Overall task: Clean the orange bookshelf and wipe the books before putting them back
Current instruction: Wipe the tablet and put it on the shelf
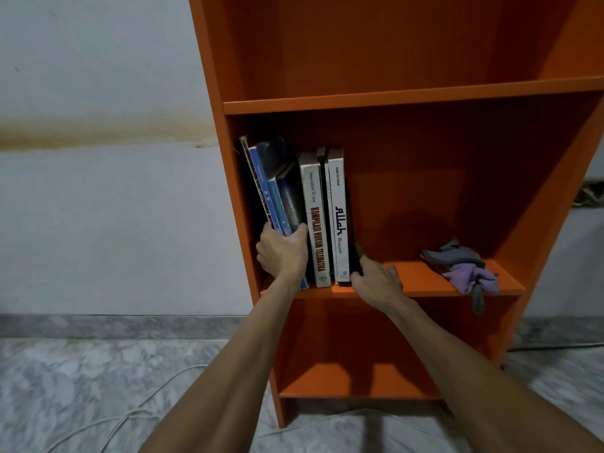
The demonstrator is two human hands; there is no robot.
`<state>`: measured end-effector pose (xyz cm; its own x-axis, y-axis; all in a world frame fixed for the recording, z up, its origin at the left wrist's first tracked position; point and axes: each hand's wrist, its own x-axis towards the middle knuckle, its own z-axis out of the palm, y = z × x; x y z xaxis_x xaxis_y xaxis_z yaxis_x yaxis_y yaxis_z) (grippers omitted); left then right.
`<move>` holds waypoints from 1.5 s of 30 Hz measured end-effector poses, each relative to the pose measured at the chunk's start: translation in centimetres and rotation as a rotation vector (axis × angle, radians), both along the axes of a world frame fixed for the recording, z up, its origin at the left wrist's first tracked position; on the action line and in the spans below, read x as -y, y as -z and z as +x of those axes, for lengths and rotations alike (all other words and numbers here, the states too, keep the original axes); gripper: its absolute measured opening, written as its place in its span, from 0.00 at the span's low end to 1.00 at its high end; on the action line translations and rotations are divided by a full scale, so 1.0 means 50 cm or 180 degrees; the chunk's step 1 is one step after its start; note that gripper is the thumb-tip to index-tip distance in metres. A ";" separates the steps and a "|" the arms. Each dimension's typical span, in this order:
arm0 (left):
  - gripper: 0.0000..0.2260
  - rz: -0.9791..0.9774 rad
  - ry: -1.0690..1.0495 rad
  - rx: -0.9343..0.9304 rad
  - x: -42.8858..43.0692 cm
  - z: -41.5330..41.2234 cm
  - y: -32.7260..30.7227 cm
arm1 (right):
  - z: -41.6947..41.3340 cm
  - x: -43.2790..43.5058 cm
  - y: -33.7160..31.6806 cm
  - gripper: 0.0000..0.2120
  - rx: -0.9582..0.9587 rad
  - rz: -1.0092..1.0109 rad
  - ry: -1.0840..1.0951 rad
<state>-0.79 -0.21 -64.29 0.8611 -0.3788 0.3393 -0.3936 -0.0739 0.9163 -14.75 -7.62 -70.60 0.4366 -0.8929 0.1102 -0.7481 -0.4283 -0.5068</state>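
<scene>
The orange bookshelf (385, 96) stands against the wall. On its middle shelf several books stand at the left. My left hand (283, 251) grips the leaning blue books (276, 191) at their lower part, thumb on the right side. Two white-spined books (318, 220) stand upright beside them. My right hand (376, 277) presses against the right side of the rightmost book (340, 217), near its base; its fingertips are hidden behind the cover. A grey and purple cloth (464, 268) lies crumpled at the right end of the same shelf, one end hanging over the edge.
The top and bottom compartments hold nothing visible. A white cable (143, 410) runs over the grey marble floor at the lower left. A power strip (591, 197) sits by the wall to the right of the shelf.
</scene>
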 end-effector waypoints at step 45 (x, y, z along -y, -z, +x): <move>0.10 0.2065 0.0594 0.2218 -0.083 0.029 0.088 | 0.101 -0.021 0.002 0.29 0.0363 0.0050 -0.0142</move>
